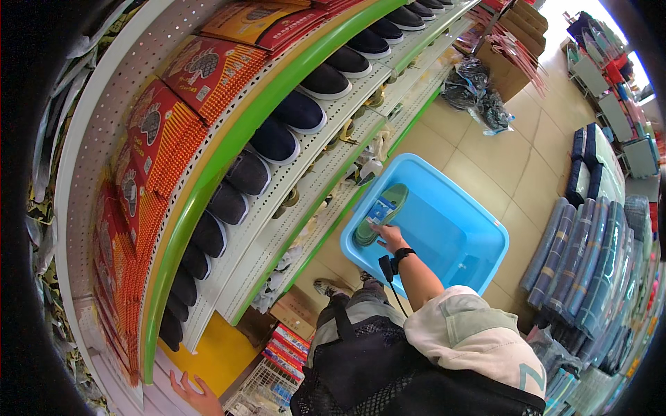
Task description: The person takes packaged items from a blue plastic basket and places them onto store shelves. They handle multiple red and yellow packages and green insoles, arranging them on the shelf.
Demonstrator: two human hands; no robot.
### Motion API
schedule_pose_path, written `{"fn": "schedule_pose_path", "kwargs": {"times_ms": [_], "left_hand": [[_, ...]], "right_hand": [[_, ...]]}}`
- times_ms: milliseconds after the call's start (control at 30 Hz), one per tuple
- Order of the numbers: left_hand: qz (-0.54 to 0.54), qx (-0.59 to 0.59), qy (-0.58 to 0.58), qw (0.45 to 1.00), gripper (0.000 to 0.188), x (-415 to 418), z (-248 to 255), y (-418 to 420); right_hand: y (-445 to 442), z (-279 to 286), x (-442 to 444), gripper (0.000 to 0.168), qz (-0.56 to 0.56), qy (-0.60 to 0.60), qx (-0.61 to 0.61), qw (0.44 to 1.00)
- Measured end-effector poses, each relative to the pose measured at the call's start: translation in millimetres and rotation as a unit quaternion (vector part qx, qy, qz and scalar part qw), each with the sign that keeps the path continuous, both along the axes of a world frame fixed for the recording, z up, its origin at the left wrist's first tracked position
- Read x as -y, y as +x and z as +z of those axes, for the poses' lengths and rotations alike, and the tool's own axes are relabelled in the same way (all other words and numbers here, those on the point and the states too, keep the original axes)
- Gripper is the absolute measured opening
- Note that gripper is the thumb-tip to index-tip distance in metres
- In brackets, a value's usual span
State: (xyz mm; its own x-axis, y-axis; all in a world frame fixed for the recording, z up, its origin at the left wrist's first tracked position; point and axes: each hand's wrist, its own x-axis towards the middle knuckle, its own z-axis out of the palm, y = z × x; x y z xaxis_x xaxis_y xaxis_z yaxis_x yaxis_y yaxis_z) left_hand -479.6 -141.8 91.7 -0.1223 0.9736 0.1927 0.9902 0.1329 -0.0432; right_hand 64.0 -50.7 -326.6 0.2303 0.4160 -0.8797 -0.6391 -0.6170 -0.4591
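A large light-blue plastic tub (447,192) stands before me on the tiled floor. In its left part lie green shoe insoles (397,200) with a blue label or packet (381,209) on them. My right hand (389,236) reaches into the tub, its fingers at the lower end of the insoles; whether they grip them I cannot tell. A black strap with a cabled device is on that wrist. My left hand (197,395) is at the bottom left, fingers apart, near the end of the shelf and holding nothing.
On the left, a shelf with a green edge (229,151) holds red and orange insole packets (192,65). Below it are dark slip-on shoes (299,112). Black plastic bags (468,86) and a cardboard box (497,67) lie ahead. Wrapped rolls (585,249) stand at the right.
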Motion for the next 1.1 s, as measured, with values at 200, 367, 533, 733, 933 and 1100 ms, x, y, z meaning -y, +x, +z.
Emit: {"fn": "schedule_pose_path", "kwargs": {"times_ms": [200, 367, 533, 733, 933, 1100], "left_hand": [[-0.034, 0.013, -0.036, 0.999, 0.021, 0.8, 0.6, 2.4], [-0.087, 0.058, -0.057, 0.993, 0.022, -6.2, -2.3, 18.5], [-0.185, 0.059, -0.096, 0.976, 0.044, -32.7, -20.4, 45.5], [-0.304, 0.155, -0.124, 0.932, 0.051, -70.0, -42.8, 147.3], [-0.48, 0.172, -0.09, 0.856, 0.077, -119.3, -50.0, 282.8], [-0.468, 0.118, -0.006, 0.876, 0.073, -133.4, -42.2, 309.2]], "right_hand": [[0.7, 1.3, -16.2, 0.052, 0.002, -0.052, -0.003, 0.999], [9.8, -1.9, -8.8, 0.04, -0.018, 0.015, -0.115, 0.993], [20.9, 53.3, 9.4, 0.023, 0.004, 0.112, -0.195, 0.975], [11.0, 156.0, 15.2, 0.029, 0.022, 0.292, -0.175, 0.94], [-34.2, 271.9, -7.9, 0.035, 0.049, 0.41, -0.162, 0.896], [-68.2, 303.5, -14.5, 0.042, 0.026, 0.394, -0.263, 0.881]]}}
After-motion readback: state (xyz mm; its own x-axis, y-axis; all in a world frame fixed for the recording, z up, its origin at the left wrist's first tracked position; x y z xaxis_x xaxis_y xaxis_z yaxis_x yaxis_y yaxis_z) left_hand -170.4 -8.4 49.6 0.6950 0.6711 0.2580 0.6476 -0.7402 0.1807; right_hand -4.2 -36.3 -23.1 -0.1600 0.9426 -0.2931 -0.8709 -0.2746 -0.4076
